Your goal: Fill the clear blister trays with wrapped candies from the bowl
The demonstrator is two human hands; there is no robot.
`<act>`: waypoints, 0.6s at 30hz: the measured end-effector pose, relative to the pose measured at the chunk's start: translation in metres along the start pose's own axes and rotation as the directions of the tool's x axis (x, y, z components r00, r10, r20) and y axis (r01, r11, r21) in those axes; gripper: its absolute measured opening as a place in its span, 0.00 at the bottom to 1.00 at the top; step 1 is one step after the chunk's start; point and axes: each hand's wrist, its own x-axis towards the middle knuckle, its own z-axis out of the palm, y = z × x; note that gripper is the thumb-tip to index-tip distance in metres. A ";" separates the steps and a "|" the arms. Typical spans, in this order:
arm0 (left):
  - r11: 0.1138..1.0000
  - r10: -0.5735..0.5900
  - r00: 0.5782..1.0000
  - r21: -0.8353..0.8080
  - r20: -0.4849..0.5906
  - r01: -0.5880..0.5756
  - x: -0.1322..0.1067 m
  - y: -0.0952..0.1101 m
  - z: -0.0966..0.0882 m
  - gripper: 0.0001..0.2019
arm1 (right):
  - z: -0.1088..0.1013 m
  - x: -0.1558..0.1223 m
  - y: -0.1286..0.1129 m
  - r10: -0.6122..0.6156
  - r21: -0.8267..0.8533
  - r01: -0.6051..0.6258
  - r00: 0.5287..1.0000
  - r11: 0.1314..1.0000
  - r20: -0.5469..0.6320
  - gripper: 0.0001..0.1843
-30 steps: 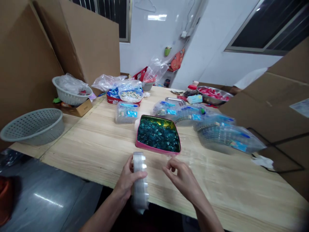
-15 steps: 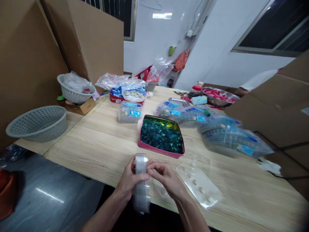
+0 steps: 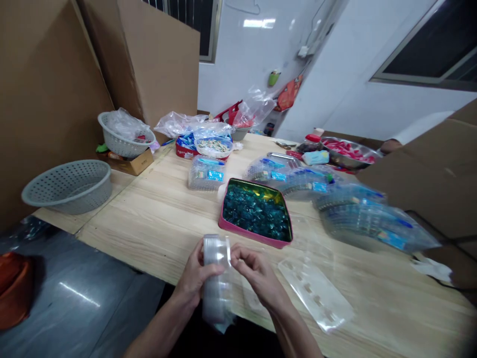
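My left hand is wrapped round an upright stack of clear plastic trays, its thumb across the near face. The lower end of the stack hangs past the table's front edge and is blurred. At the stack's right side, my right hand is closed in a pinch at the edge of the outermost tray, which stands slightly apart from the others. Beyond both hands sits a pink-rimmed tin full of small dark teal translucent pieces. Right of my right hand, a clear moulded plastic tray lies flat on the table.
Filled clear packs curve along the right side, and another pack stack stands behind the tin. A grey basket is at the left table edge. Cardboard walls the right; a metal bowl holds pink pieces.
The outermost tray's edge has come away from the stack toward my right hand. The stack is turned a little, showing more of its face. The view has shifted slightly left.
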 end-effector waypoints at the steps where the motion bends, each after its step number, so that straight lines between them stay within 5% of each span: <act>1: 1.000 -0.002 1.000 -0.003 -0.018 0.002 0.000 0.004 -0.005 0.29 | -0.003 0.000 -0.001 0.000 -0.030 -0.001 1.000 1.000 -0.026 0.16; 5: 0.999 0.008 0.997 0.033 -0.079 -0.005 0.000 0.018 -0.027 0.28 | -0.014 0.006 -0.008 0.013 -0.263 -0.040 0.995 0.964 -0.103 0.15; 9: 0.997 0.037 0.995 0.073 -0.094 -0.030 -0.001 0.024 -0.038 0.29 | -0.003 0.020 -0.010 -0.041 -0.483 -0.021 0.992 0.875 -0.118 0.17; 13: 0.995 0.061 0.996 0.077 -0.069 -0.055 0.000 0.021 -0.039 0.31 | 0.023 0.033 -0.010 -0.083 -0.265 0.101 0.993 0.959 0.078 0.16; 18: 0.995 0.076 0.997 0.062 -0.031 -0.074 0.003 0.019 -0.041 0.30 | 0.040 0.040 -0.005 -0.064 0.050 0.054 0.973 0.997 0.222 0.14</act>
